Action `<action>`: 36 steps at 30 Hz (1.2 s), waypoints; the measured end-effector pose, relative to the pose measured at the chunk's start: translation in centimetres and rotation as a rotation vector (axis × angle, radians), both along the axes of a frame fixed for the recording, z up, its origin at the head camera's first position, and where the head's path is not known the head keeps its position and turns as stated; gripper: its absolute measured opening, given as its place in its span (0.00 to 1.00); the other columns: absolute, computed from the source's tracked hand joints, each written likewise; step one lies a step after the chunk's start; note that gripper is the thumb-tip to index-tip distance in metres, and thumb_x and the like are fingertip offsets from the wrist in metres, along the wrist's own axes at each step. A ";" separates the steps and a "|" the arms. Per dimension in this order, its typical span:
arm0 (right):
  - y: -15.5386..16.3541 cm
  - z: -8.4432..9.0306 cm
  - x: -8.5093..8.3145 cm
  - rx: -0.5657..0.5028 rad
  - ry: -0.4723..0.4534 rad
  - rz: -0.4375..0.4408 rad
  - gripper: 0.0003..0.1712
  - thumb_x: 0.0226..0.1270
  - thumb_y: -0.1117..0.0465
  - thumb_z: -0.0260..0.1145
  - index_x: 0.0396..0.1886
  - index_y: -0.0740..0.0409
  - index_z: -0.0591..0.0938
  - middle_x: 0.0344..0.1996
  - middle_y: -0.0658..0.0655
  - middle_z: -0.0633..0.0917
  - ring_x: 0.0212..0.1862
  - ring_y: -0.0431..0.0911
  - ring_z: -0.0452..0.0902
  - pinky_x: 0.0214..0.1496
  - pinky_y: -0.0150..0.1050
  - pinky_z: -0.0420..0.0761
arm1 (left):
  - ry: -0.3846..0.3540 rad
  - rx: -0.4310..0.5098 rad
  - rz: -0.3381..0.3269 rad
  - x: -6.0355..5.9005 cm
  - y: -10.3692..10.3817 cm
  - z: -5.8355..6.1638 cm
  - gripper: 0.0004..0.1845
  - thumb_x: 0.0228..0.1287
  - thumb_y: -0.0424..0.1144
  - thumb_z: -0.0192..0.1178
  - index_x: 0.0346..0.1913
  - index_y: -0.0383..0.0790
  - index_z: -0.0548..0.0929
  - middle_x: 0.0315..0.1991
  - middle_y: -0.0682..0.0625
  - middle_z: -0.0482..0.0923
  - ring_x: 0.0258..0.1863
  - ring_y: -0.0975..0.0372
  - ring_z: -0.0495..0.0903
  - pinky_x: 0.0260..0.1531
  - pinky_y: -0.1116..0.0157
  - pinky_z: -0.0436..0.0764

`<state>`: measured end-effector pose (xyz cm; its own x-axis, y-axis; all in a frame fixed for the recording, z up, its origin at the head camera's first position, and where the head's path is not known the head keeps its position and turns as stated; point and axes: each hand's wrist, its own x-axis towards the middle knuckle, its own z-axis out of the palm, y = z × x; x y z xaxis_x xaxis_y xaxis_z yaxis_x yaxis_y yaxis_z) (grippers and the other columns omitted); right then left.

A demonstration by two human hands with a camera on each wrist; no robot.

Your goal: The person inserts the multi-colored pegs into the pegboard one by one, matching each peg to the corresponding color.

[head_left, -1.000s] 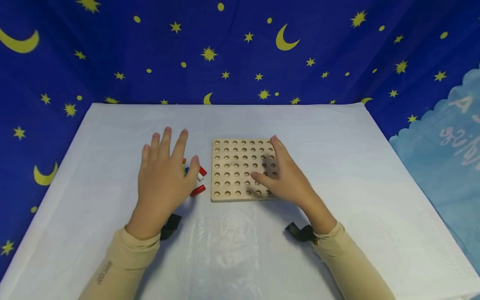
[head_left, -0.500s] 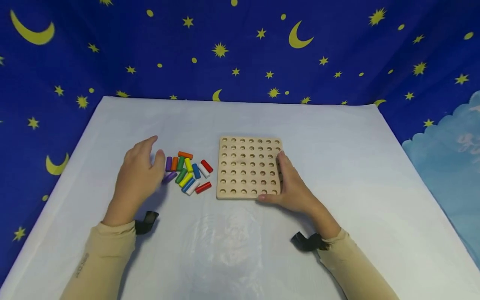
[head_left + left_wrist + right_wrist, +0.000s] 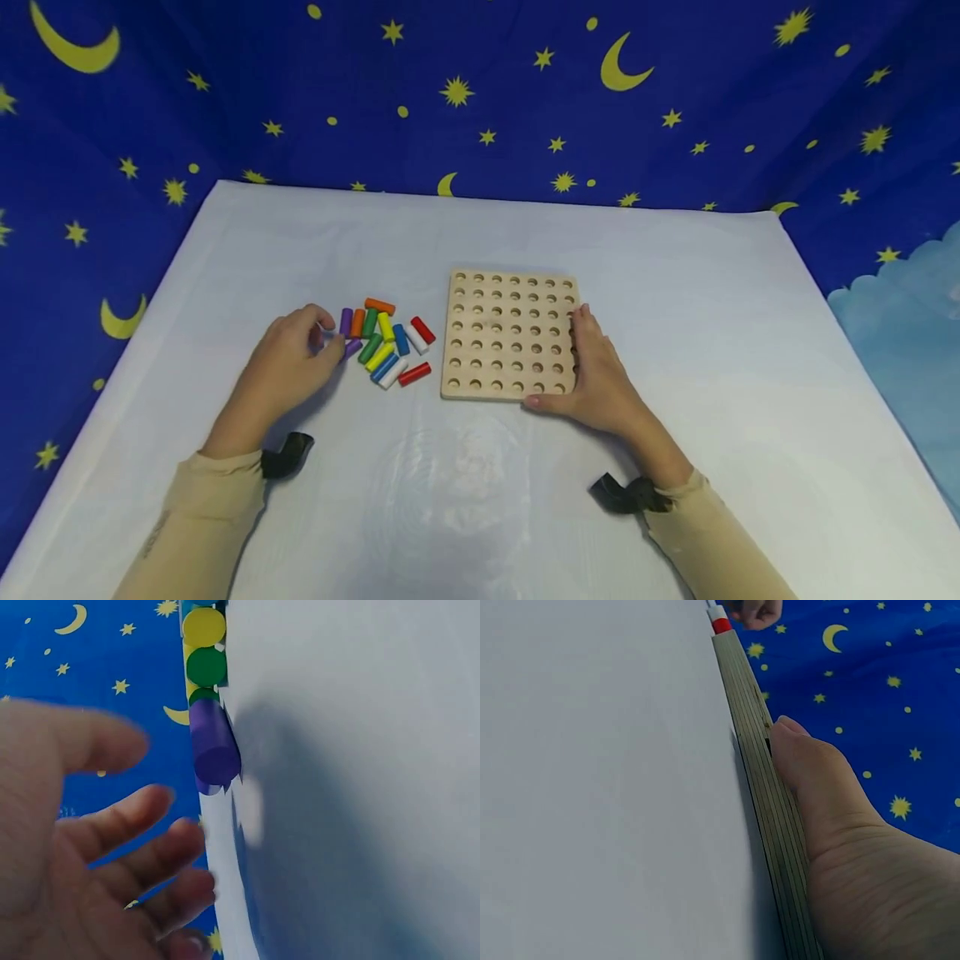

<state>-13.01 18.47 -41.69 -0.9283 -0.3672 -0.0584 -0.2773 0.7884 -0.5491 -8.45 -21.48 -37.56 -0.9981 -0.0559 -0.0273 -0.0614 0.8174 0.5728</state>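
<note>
White table (image 3: 480,500) under everything. Wooden pegboard (image 3: 512,333) lies flat mid-table, holes empty. Right hand (image 3: 600,379) rests against its right edge, fingers straight along the side, thumb at the near edge, gripping nothing. Left hand (image 3: 288,362) loosely curled, empty, fingertips just beside the purple peg (image 3: 349,347) at the left end of the coloured peg pile (image 3: 382,342), left of the board.

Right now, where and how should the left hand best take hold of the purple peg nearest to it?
Probably pinch the purple peg across its round middle, coming from above. It lies flat at the pile's left edge, just off the left hand, with other pegs crowding its right.
</note>
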 end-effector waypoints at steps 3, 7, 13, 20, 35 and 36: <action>0.3 0.1 0.1 0.017 0.009 -0.015 0.87 0.35 0.25 0.77 0.80 0.55 0.33 0.80 0.59 0.37 0.81 0.55 0.33 0.79 0.60 0.39 | -0.069 0.009 -0.048 -0.2 0.1 -0.2 0.16 0.67 0.44 0.61 0.49 0.35 0.76 0.38 0.42 0.75 0.38 0.52 0.72 0.35 0.58 0.71; 0.5 0.3 0.0 0.025 0.014 -0.012 0.87 0.35 0.25 0.77 0.80 0.55 0.32 0.80 0.60 0.36 0.81 0.55 0.33 0.79 0.60 0.40 | -0.096 0.011 -0.073 -0.3 0.3 -0.4 0.16 0.66 0.43 0.64 0.48 0.36 0.76 0.38 0.43 0.74 0.37 0.53 0.72 0.36 0.59 0.73; 0.4 0.3 0.0 0.017 0.000 -0.001 0.87 0.36 0.27 0.78 0.80 0.56 0.31 0.80 0.61 0.36 0.81 0.56 0.32 0.79 0.61 0.39 | -0.063 0.006 -0.110 -0.2 0.4 -0.7 0.11 0.66 0.38 0.64 0.46 0.35 0.78 0.36 0.43 0.77 0.37 0.53 0.73 0.36 0.59 0.75; 0.1 0.1 0.1 0.015 -0.006 0.005 0.86 0.37 0.27 0.78 0.80 0.56 0.31 0.80 0.60 0.36 0.81 0.54 0.31 0.79 0.61 0.38 | -0.066 -0.025 -0.125 0.1 0.5 -0.7 0.13 0.67 0.37 0.63 0.51 0.34 0.81 0.39 0.41 0.79 0.38 0.53 0.77 0.38 0.55 0.78; 0.2 -0.1 0.0 0.018 -0.001 0.006 0.87 0.36 0.24 0.76 0.79 0.56 0.30 0.80 0.59 0.35 0.81 0.53 0.31 0.79 0.60 0.37 | -0.126 0.009 -0.131 0.1 0.7 -0.4 0.19 0.72 0.36 0.54 0.61 0.31 0.73 0.48 0.36 0.78 0.46 0.48 0.78 0.48 0.46 0.79; 0.2 -0.1 0.0 0.020 -0.001 0.005 0.87 0.36 0.24 0.75 0.79 0.56 0.30 0.80 0.59 0.35 0.81 0.53 0.31 0.79 0.59 0.37 | -0.130 0.010 -0.127 0.1 0.8 -0.4 0.20 0.72 0.36 0.54 0.62 0.31 0.72 0.48 0.36 0.78 0.45 0.48 0.78 0.47 0.47 0.79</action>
